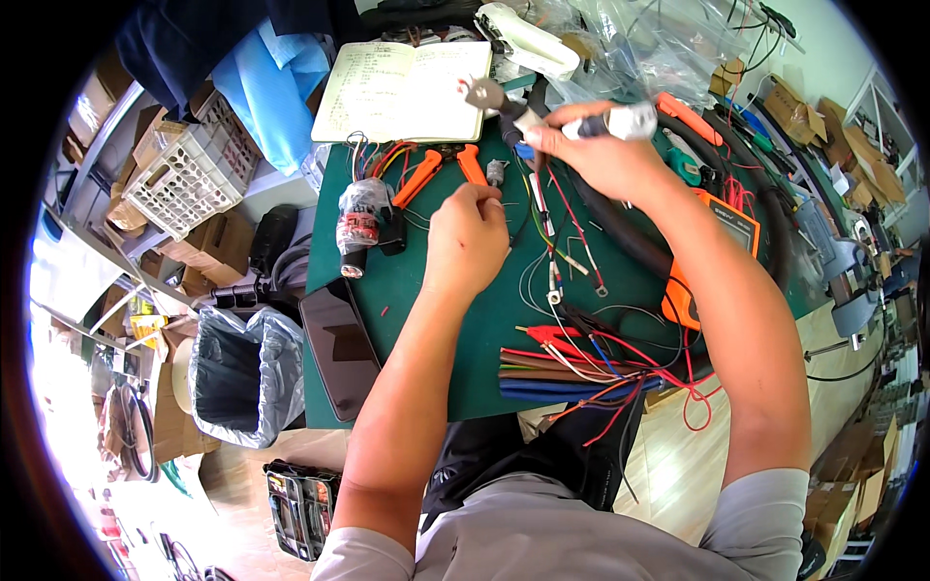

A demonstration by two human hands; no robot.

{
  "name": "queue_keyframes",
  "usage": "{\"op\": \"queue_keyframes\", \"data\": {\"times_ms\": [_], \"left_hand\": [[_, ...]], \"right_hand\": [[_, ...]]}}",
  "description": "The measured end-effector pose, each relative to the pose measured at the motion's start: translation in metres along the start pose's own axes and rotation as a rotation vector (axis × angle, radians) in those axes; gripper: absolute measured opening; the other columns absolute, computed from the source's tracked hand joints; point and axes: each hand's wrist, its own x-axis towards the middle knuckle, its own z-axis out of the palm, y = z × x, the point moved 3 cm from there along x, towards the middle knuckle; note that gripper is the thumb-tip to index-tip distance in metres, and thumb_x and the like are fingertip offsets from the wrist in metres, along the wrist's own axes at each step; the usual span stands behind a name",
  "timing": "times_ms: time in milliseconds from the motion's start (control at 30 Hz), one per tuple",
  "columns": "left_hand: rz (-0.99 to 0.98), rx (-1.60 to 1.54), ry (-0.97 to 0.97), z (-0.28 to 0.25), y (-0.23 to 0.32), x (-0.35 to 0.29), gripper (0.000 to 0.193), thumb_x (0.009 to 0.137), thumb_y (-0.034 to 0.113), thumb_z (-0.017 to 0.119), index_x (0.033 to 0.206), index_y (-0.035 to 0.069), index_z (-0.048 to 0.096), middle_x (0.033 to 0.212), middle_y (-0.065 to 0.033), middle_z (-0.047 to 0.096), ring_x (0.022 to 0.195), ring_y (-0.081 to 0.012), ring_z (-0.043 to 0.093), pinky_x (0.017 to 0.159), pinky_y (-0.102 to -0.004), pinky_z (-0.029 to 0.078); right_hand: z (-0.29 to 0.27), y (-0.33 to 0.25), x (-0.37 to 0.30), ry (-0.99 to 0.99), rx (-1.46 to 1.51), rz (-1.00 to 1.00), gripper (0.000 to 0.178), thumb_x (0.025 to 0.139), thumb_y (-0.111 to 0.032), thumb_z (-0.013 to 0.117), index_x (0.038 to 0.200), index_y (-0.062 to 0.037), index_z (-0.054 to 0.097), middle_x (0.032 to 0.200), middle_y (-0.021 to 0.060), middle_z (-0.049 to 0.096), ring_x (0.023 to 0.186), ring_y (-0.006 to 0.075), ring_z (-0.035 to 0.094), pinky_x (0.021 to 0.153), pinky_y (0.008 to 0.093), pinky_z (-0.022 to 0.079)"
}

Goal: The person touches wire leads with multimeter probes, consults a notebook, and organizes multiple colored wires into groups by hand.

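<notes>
My right grip point(608, 163) is closed around a blurred, dark-ended white piece point(499, 103) over the table point(395, 279). My left grip point(467, 240) curls by orange-handled pliers point(418, 181); its hold I cannot tell.

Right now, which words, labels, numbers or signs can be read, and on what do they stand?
Open notebook: handwritten lines, too small to read.
Orange meter: small print on its frame, not copied here.
Wrapped cylinder: red markings, too blurred to read.
</notes>
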Motion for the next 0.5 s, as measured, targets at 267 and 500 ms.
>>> {"op": "queue_keyframes", "data": {"times_ms": [267,500], "left_hand": [[-0.309,-0.364,-0.262,0.008,0.007,-0.008,0.039,0.098,0.024,0.050,0.117,-0.010,0.056,0.098,-0.0148,0.066,0.082,-0.0201,0.065,0.070,-0.0311,0.055],[-0.457,-0.786,-0.396,0.006,0.019,-0.011,0.040,0.099,0.030,0.050,0.113,-0.007,0.056,0.095,-0.0144,0.065,0.081,-0.0201,0.064,0.070,-0.0327,0.055]], "right_hand": [[-0.001,-0.027,0.037,0.018,-0.221,-0.036,0.037,0.084,-0.042,0.067,0.078,-0.0052,0.070,0.070,0.0107,0.068,0.071,0.0270,0.067,0.067,0.0375,0.051],[-0.016,-0.030,0.062,0.068,-0.238,0.023,0.040,0.084,-0.047,0.066,0.080,-0.0070,0.071,0.069,0.0100,0.068,0.069,0.0261,0.068,0.067,0.0371,0.052]]}}
